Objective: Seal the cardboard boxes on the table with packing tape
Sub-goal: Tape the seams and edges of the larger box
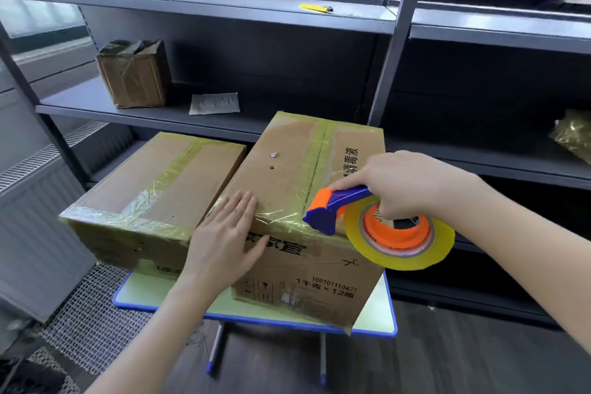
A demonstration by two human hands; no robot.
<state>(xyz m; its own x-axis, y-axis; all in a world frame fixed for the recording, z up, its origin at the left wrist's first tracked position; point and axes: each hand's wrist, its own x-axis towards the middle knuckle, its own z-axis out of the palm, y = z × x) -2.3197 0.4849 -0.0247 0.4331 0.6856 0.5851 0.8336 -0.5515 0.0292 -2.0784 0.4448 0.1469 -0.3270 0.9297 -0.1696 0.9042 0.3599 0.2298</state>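
Note:
Two cardboard boxes stand side by side on a small blue-edged table [377, 323]. The taller box [287, 176] on the right has yellowish tape along its top seam and front top edge. The flatter box [166, 182] on the left is taped along its seam and front edge. My left hand [224, 240] lies flat with straight fingers over the tall box's front top edge. My right hand [403, 185] grips the blue and orange tape dispenser [339, 205], whose blade end touches the front right of that edge. Its tape roll [403, 243] hangs beside the box.
Dark metal shelving [224, 3] stands right behind the table. A small taped box [134, 73] and a flat packet [214, 103] lie on the middle shelf, a yellow utility knife [316, 8] on the upper one. A plastic-wrapped bundle [572, 137] sits at right. A radiator [35, 217] is at left.

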